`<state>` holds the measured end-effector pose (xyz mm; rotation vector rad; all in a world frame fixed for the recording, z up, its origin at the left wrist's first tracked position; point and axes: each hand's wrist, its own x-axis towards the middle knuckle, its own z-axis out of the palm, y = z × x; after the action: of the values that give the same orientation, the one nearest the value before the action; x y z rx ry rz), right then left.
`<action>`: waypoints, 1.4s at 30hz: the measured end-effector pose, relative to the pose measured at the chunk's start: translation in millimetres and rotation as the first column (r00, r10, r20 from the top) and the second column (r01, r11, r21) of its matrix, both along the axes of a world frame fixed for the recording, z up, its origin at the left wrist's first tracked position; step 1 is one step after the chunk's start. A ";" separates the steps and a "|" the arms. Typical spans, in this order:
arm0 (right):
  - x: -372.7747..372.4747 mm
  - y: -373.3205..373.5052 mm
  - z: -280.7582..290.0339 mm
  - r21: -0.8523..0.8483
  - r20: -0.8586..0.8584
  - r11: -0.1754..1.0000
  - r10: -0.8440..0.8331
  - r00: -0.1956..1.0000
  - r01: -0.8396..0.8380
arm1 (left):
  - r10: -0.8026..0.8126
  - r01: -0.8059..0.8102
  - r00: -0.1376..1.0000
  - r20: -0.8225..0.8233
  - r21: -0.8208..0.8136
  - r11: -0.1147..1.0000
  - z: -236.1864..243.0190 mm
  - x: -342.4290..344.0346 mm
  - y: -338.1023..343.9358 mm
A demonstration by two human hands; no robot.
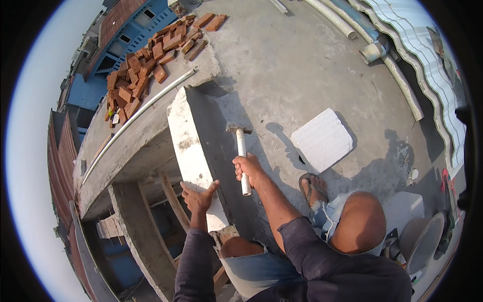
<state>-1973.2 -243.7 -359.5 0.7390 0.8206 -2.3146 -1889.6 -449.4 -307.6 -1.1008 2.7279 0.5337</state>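
Note:
A short hammer [242,156] with a pale handle and a blocky, dirty metal head is in my right hand [248,169]. My fingers wrap round the handle's middle, and the head points away from me, beside the low wall. My left hand [198,197] rests with spread fingers on the pale, sunlit top of that wall [188,136]. The wall's inner side lies in shadow. To the right, a white rectangular block [322,140] lies flat on the concrete floor [282,65], near my sandalled foot [313,187].
A pile of red bricks [146,68] lies at the far left. A long pale pipe [136,118] lies along the ledge, beside an open drop with wooden props [174,201]. More pipes [402,85] and corrugated sheets [427,60] line the right. A grey basin [421,241] stands lower right.

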 end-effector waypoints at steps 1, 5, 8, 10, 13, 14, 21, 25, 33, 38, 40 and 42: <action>-8.6 14.6 3.2 -0.013 0.040 0.999 -0.051 0.998 0.052 | 0.017 -0.017 0.997 0.071 -0.008 1.000 0.0 -7.1 2.5; -46.4 38.3 23.1 0.329 0.010 0.761 -0.595 0.804 0.559 | 0.058 -0.048 0.985 0.162 -0.059 0.997 4.8 -21.8 12.6; -52.2 12.6 25.5 0.376 0.092 0.766 -0.590 0.802 0.521 | 0.071 -0.060 0.977 0.199 -0.060 0.996 8.8 -24.5 15.9; -40.0 -14.6 16.3 0.293 0.089 0.901 -0.361 0.929 0.322 | 0.078 -0.066 0.976 0.202 -0.068 0.996 9.4 -24.9 17.3; -8.5 -44.3 -7.4 -0.093 -0.061 0.958 0.265 0.962 -0.270 | 0.083 -0.072 0.977 0.198 -0.063 0.995 9.7 -24.3 18.7; 1.3 -48.3 -15.6 -0.117 0.021 0.962 0.252 0.968 -0.248 | 0.083 -0.069 0.977 0.195 -0.080 0.994 9.5 -24.7 19.3; 29.2 -28.5 -45.7 -0.126 0.186 0.992 0.004 0.982 0.020 | 0.071 -0.068 0.982 0.177 -0.022 0.997 8.0 -24.9 16.3; 29.3 -22.9 -55.9 -0.037 0.179 0.998 -0.047 0.983 0.054 | 0.059 -0.040 0.977 0.204 -0.093 0.995 9.6 -24.3 22.9; 64.0 -17.2 -91.8 0.432 0.216 0.827 0.292 0.932 -0.359 | -0.069 0.060 0.942 0.329 0.036 0.998 18.8 -11.1 8.0; 74.2 -12.3 -101.6 0.400 0.164 0.858 0.278 0.947 -0.321 | -0.161 0.025 0.972 0.168 0.611 0.791 27.9 -19.3 -45.0; 75.6 -12.4 -104.4 0.420 0.172 0.853 0.262 0.950 -0.311 | -0.129 0.011 0.985 0.114 0.707 0.707 27.2 -15.3 -49.2; 78.1 -12.9 -107.8 0.472 0.125 0.832 0.264 0.957 -0.291 | -0.192 0.115 0.976 0.107 0.493 0.862 24.6 -9.6 -41.5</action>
<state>-1895.1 -256.6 -467.3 0.8204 1.4149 -1.8309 -1899.1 -490.9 -283.0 -0.7500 2.3273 0.9935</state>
